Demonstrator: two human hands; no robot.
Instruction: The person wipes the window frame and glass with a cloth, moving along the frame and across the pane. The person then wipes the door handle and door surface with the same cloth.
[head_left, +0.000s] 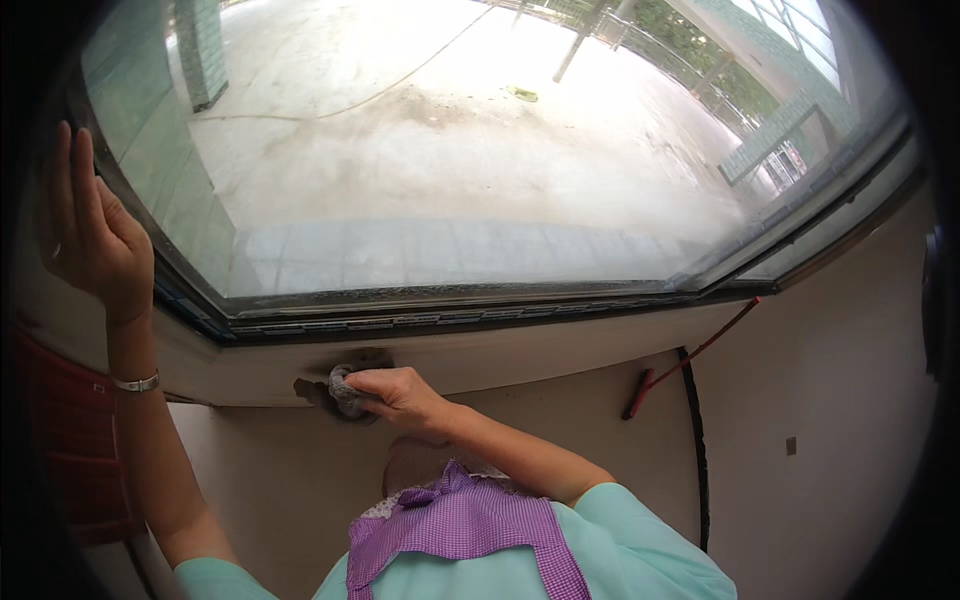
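Note:
My right hand (401, 397) is closed on a grey, crumpled cloth (346, 391) in front of the pale wall (525, 351) below the window. Dark wet-looking patches and shadow lie around the cloth; whether it touches the wall cannot be told. At the left, my left hand (105, 232) is raised with its palm towards the dark window frame (124, 176); its fingers point up and it holds nothing that I can see. The large window pane (465, 187) fills the upper view, and its lower frame (450, 315) bears strips of printed film.
A red-handled squeegee or floor broom (703, 351) leans against the wall at right. Red furniture or a door panel (71, 442) stands at the left. A dark strip (697, 450) crosses the floor's right edge. Outside lies a pale paved area with a hose (390, 90).

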